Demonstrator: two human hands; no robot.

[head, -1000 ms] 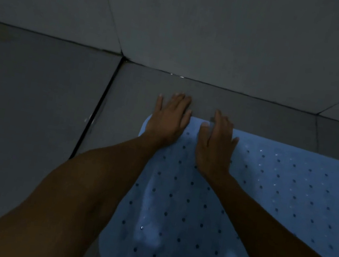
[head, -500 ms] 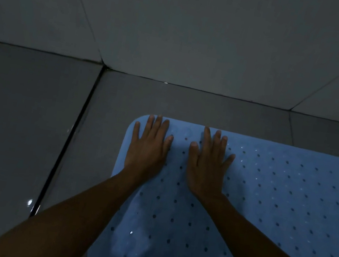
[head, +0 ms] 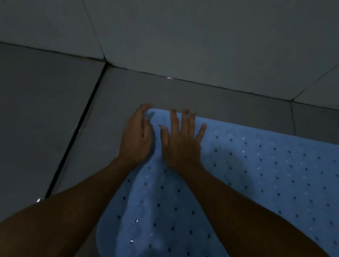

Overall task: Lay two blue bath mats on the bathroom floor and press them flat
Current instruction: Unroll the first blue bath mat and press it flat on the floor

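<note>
Head view looks down at a blue bath mat [head: 244, 187] lying on the grey tiled floor [head: 17, 124], close to the base of the wall [head: 192, 30]. The mat is dotted with rows of small round holes and runs off the right and lower edges of the picture; its far left rounded corner sits just short of the wall line. Only this one mat is in sight.

The left hand [head: 137, 136] rests at the mat's far left corner, partly turned on its edge, its fingers [head: 145, 107] reaching past the mat's rim onto the tile; they lie fairly straight and hold nothing. The right hand [head: 181, 141] lies palm down just beside it, flat on the mat, fingers [head: 186, 120] straight and slightly spread, their tips near the far edge. The two hands are close together, thumbs almost meeting. Both bare forearms stretch in from the bottom of the picture. A dark grout line [head: 74, 134] runs down the floor left of the mat.
</note>
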